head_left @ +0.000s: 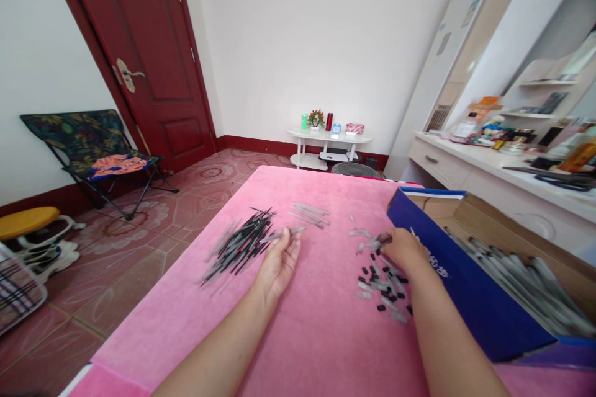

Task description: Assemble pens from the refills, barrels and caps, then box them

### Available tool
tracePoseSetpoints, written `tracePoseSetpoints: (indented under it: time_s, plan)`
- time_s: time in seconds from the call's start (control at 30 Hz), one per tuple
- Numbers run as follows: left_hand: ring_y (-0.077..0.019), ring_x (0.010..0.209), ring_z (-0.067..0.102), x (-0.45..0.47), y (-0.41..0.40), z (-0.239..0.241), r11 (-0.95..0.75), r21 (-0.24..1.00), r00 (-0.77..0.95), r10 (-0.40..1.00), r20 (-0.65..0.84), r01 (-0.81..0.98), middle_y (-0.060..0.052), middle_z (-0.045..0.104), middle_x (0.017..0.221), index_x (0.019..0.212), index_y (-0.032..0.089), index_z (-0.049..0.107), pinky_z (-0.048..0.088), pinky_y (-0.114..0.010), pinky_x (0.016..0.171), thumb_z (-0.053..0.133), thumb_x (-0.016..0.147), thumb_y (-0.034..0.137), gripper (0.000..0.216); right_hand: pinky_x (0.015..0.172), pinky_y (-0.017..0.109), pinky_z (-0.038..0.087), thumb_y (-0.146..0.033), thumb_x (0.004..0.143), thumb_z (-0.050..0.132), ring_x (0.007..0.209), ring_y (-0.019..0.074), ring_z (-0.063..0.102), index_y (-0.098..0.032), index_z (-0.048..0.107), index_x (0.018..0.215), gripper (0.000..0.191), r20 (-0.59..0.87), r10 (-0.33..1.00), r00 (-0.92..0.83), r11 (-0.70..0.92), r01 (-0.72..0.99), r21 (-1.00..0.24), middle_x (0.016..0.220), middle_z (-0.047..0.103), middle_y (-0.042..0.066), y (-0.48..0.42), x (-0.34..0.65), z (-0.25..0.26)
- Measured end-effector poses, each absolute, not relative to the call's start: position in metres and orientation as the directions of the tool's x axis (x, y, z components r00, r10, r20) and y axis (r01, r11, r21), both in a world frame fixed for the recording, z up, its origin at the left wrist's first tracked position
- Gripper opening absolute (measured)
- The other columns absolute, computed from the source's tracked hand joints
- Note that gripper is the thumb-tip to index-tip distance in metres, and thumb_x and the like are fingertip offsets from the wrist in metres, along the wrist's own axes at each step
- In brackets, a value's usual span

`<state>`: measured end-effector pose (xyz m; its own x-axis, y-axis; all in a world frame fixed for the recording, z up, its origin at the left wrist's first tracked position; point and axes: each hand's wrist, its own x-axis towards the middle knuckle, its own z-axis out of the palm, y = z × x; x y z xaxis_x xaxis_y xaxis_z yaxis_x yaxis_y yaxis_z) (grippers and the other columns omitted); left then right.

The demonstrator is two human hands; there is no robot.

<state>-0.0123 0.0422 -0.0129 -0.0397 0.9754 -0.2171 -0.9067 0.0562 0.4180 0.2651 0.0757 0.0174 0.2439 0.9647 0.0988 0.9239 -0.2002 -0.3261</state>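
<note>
My left hand [279, 258] lies palm up on the pink cloth [307, 335], its fingers curled round a clear pen barrel [288, 233]. A heap of black pen refills [239, 245] lies just left of that hand. My right hand [403, 248] rests knuckles up by a scatter of small black and clear caps [380, 288], and its fingertips pinch a small dark piece [382, 239]. Several clear barrels [311, 213] lie farther up the cloth.
A blue cardboard box [465, 285] full of assembled pens stands at the right edge. Beyond are a white dresser [488, 177], a low white table [328, 142], a red door [144, 56], a folding chair [93, 142] and a yellow stool [28, 221].
</note>
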Motion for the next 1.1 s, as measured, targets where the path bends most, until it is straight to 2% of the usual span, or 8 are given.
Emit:
tracePoseSetpoints:
  time_s: [0.2, 0.4, 0.53, 0.67, 0.8, 0.9, 1.0, 1.1]
  plan:
    - [-0.0112, 0.067, 0.064, -0.012, 0.041, -0.011, 0.055, 0.43, -0.048, 0.973, -0.226, -0.901, -0.006, 0.068, 0.075, 0.074, 0.01, 0.062, 0.054, -0.018, 0.062, 0.057, 0.074, 0.007, 0.007, 0.054, 0.023, 0.041, -0.013, 0.051, 0.058, 0.056, 0.0138, 0.057, -0.021, 0.067, 0.06, 0.014, 0.089, 0.995, 0.049, 0.012, 0.813, -0.582, 0.058, 0.064, 0.001, 0.082, 0.247, 0.009]
    - [-0.0112, 0.067, 0.064, -0.012, 0.041, -0.013, 0.064, 0.437, -0.036, 0.975, -0.217, -0.897, -0.006, 0.068, 0.076, 0.075, 0.01, 0.062, 0.054, -0.018, 0.062, 0.057, 0.074, 0.007, 0.006, 0.058, 0.025, 0.045, -0.015, 0.055, 0.057, 0.059, 0.0144, 0.059, -0.014, 0.065, 0.071, 0.018, 0.106, 0.982, -0.155, 0.171, 0.499, -0.85, 0.066, 0.065, 0.003, 0.084, 0.221, 0.014]
    - [-0.0116, 0.068, 0.064, -0.011, 0.041, -0.015, 0.079, 0.443, -0.016, 0.978, -0.206, -0.893, -0.006, 0.068, 0.075, 0.075, 0.01, 0.062, 0.054, -0.019, 0.063, 0.058, 0.074, 0.007, 0.005, 0.064, 0.024, 0.044, -0.017, 0.061, 0.054, 0.067, 0.0147, 0.059, -0.013, 0.064, 0.075, 0.017, 0.159, 0.973, -0.166, 0.226, 0.563, -0.795, 0.072, 0.066, 0.004, 0.083, 0.221, 0.028]
    - [-0.0118, 0.067, 0.064, -0.01, 0.041, -0.015, 0.086, 0.457, -0.007, 0.98, -0.199, -0.886, -0.005, 0.067, 0.074, 0.075, 0.01, 0.062, 0.054, -0.019, 0.062, 0.057, 0.074, 0.007, 0.005, 0.062, 0.023, 0.042, -0.014, 0.059, 0.054, 0.067, 0.0148, 0.058, -0.015, 0.066, 0.074, 0.019, 0.108, 0.977, -0.183, 0.212, 0.802, -0.559, 0.073, 0.066, 0.004, 0.079, 0.243, 0.041]
    - [-0.0118, 0.068, 0.064, -0.01, 0.04, -0.016, 0.099, 0.468, 0.004, 0.979, -0.201, -0.878, -0.005, 0.067, 0.074, 0.077, 0.01, 0.062, 0.053, -0.019, 0.061, 0.059, 0.073, 0.009, 0.005, 0.058, 0.022, 0.039, -0.015, 0.059, 0.053, 0.063, 0.0141, 0.056, -0.018, 0.065, 0.067, 0.015, -0.012, 0.976, -0.219, 0.195, 0.891, -0.41, 0.067, 0.064, 0.002, 0.064, 0.266, 0.051]
    - [-0.0113, 0.068, 0.064, -0.011, 0.041, -0.018, 0.105, 0.471, 0.013, 0.981, -0.193, -0.876, -0.005, 0.067, 0.076, 0.078, 0.01, 0.062, 0.053, -0.019, 0.062, 0.06, 0.072, 0.009, 0.006, 0.052, 0.021, 0.037, -0.017, 0.061, 0.052, 0.055, 0.0126, 0.053, -0.017, 0.062, 0.065, 0.011, -0.199, 0.922, -0.331, 0.198, 0.848, -0.492, 0.059, 0.06, 0.0, 0.04, 0.273, 0.059]
    - [-0.0113, 0.069, 0.064, -0.011, 0.041, -0.019, 0.108, 0.474, 0.018, 0.982, -0.189, -0.874, -0.005, 0.067, 0.076, 0.079, 0.011, 0.061, 0.053, -0.019, 0.062, 0.062, 0.071, 0.01, 0.008, 0.05, 0.02, 0.035, -0.02, 0.061, 0.057, 0.055, 0.0117, 0.052, -0.016, 0.064, 0.076, 0.017, -0.403, 0.76, -0.511, 0.154, 0.743, -0.651, 0.06, 0.058, -0.001, 0.016, 0.274, 0.06]
    - [-0.0112, 0.068, 0.064, -0.01, 0.041, -0.019, 0.113, 0.478, 0.025, 0.982, -0.188, -0.871, -0.004, 0.067, 0.075, 0.079, 0.011, 0.061, 0.053, -0.019, 0.062, 0.062, 0.071, 0.01, 0.008, 0.051, 0.019, 0.035, -0.022, 0.06, 0.061, 0.057, 0.0111, 0.051, -0.015, 0.063, 0.085, 0.026, -0.428, 0.688, -0.587, 0.129, 0.678, -0.723, 0.063, 0.058, -0.001, 0.005, 0.27, 0.053]
